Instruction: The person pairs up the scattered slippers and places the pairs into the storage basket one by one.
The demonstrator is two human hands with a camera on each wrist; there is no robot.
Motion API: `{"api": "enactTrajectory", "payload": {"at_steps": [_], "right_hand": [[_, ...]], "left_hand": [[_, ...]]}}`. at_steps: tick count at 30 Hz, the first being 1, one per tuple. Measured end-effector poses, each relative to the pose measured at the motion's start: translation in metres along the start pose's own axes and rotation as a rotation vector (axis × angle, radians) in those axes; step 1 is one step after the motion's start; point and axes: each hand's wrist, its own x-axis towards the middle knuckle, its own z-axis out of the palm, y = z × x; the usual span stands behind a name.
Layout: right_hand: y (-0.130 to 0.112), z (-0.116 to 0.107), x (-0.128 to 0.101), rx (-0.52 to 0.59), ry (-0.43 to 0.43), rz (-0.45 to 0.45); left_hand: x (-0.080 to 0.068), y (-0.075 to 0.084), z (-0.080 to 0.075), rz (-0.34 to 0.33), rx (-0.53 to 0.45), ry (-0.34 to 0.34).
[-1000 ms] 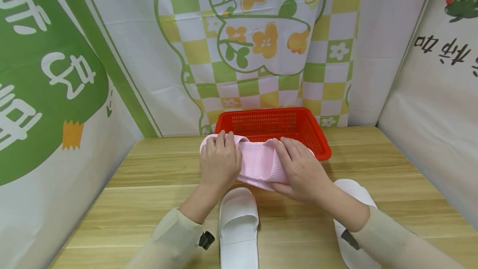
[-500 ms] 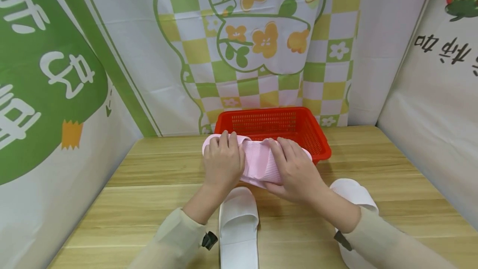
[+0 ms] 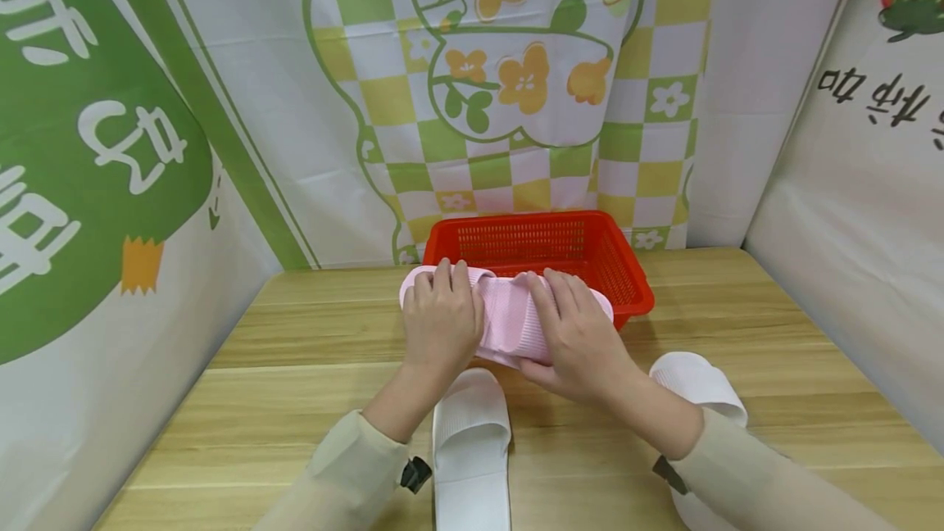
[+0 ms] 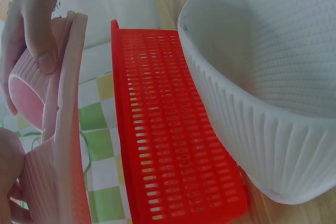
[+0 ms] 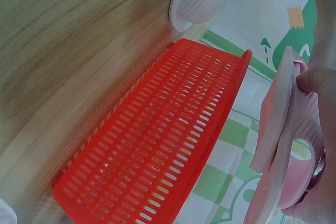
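- Now, your left hand [image 3: 440,322] and right hand [image 3: 583,338] both have the pink slippers [image 3: 509,314] between them, held off the desk [image 3: 295,400] just in front of the red basket [image 3: 549,248].
- Over the last second your right hand has slid in from 3 o'clock toward your left, so the bundle looks shorter and tighter than it did; your left hand has hardly shifted.
- Your left grip is curled round the 9 o'clock end: the left wrist view shows the thumb [image 4: 39,30] pressed on the ribbed strap, with the sole edge [image 4: 68,129] standing upright beside it.
- Your right grip wraps the 3 o'clock end; in the right wrist view the thumb [image 5: 315,80] sits over the sole edges [image 5: 275,124], which lie pressed flat against each other.
- Judging by that, the pair now reads as one stacked bundle, sitting level with the basket's near rim at 12 o'clock from you, and not yet inside it.
- One white slipper [image 3: 470,441] lies on the desk at 6 o'clock from your left hand, apart from it; the other white slipper [image 3: 696,383] shows more of itself at 4 o'clock, partly under your right sleeve [image 3: 745,474].
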Motion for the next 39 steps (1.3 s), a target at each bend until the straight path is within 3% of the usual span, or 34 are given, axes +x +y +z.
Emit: {"api": "enactTrajectory", "payload": {"at_steps": [5, 12, 21, 32, 39], "right_hand": [[0.0, 0.003, 0.0, -0.014, -0.013, -0.004], [-0.002, 0.004, 0.003, -0.019, 0.011, -0.018], [-0.004, 0.003, 0.007, -0.013, 0.042, -0.028], [-0.001, 0.004, 0.007, 0.001, 0.056, -0.036], [0.003, 0.003, 0.004, 0.01, 0.065, -0.04]], "left_hand": [[0.0, 0.0, 0.001, -0.005, 0.014, -0.011], [0.002, 0.004, -0.001, 0.001, 0.056, 0.025], [0.003, 0.01, -0.005, 0.005, 0.067, 0.007], [0.002, 0.01, -0.002, 0.009, 0.002, 0.037], [-0.002, 0.003, 0.001, 0.078, -0.076, 0.023]]}}
